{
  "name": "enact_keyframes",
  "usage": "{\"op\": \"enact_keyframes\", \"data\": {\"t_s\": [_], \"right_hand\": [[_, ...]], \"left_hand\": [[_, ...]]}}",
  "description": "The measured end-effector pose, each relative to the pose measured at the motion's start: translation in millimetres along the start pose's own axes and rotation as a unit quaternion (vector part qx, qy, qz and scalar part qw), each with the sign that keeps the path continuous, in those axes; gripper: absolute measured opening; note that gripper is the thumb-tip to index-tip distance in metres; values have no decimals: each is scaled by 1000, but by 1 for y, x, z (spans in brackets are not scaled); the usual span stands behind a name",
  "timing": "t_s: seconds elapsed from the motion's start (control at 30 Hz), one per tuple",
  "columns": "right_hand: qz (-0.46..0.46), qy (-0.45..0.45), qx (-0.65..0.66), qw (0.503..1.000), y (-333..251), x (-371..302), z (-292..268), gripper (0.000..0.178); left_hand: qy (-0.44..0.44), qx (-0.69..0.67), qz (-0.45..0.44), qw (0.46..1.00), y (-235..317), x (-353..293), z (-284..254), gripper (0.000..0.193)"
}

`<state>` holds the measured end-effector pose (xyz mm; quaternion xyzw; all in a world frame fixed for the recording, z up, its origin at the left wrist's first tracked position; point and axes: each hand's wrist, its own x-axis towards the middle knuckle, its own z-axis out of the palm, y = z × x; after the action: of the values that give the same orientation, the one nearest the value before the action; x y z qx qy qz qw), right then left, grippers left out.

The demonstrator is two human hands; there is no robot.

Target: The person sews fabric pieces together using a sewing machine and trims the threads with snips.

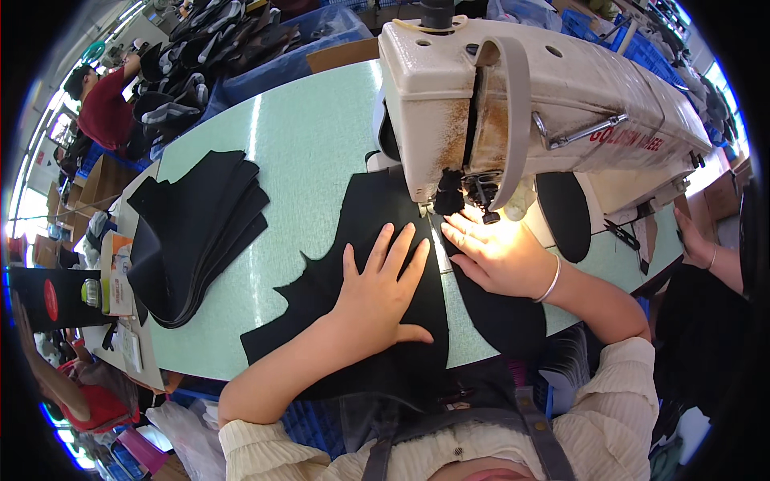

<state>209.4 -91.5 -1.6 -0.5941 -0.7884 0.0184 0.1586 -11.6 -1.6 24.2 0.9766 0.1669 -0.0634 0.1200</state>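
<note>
The left hand [377,284] lies palm down with its fingers spread well apart, flat on a large black panel [365,224] and closed around nothing. The right hand [505,260] rests on a second black piece [501,321], its fingers stretched toward the needle area [425,210] and its thumb held apart from them; it too lies flat rather than gripping, and strong lamplight washes out part of it. A pale bracelet [552,280] circles the right wrist.

Both pieces lie on the pale green desk [309,120], their facing edges drawing near each other below the head of a worn cream sewing machine [437,104] and parting toward the person, with a narrow wedge of desk showing between them. The panel's left edge is notched, and its near end hangs past the rim of the desk. Whether the edges meet under the needle is too small to tell.

To the left, a fanned stack of black panels [196,228] sits well apart from the hands. Right of the machine's needle end lie a rounded black piece [564,220] and, near it, small dark snips [622,234]
</note>
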Motion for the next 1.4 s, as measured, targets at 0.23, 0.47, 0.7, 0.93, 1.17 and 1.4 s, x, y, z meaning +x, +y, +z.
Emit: {"op": "enact_keyframes", "data": {"t_s": [0.23,0.47,0.7,0.93,1.17,1.4], "right_hand": [[-16,26,-6,1000,-1,1,3,44],[-20,34,-12,999,-10,-4,-4,51],[4,-11,-5,1000,-13,-7,-7,53],[-9,-21,-1,1000,-9,-7,-10,53],[7,-32,15,999,-1,-5,-8,49],[6,-18,8,1000,12,-3,-4,48]], "left_hand": [[15,3,26,1000,1,2,1,109],[17,4,29,999,2,2,-4,103],[12,-38,81,996,-2,-2,-14,77],[-49,-116,216,968,-15,-17,-22,44],[-46,-166,208,963,-19,-8,-15,11],[-4,-135,195,972,-18,-4,-15,13]]}}
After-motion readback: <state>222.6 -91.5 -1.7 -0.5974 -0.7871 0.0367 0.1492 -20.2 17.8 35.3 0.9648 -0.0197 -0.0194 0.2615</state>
